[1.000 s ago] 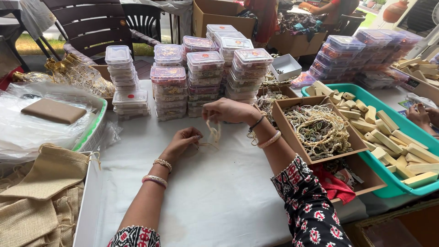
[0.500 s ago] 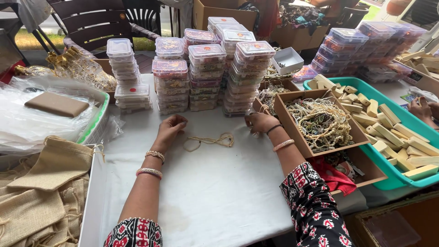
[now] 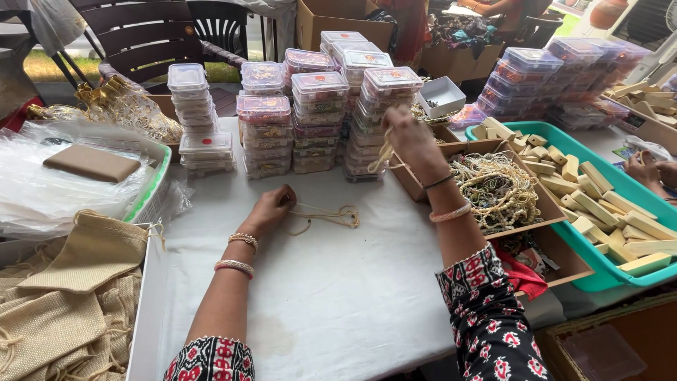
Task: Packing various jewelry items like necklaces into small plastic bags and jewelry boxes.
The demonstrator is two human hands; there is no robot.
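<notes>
Head view: hands (image 3: 271,208) on cords (image 3: 331,215)

Desk (image 3: 331,303) w/ white cloth. On it: stacks of clear lidded boxes (image 3: 317,113) at back centre, thin cord loop (image 3: 326,215) in the middle, cardboard box of beaded strings (image 3: 493,190) at right, teal tray of pale wooden blocks (image 3: 606,204) far right, green-rimmed tray w/ plastic wrap (image 3: 151,194) at left, burlap pouches (image 3: 63,303) front left

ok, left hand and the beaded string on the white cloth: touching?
Touching. The head view shows the left hand resting on the table with its fingertips on one end of the beaded string; no gap shows between them.
</notes>
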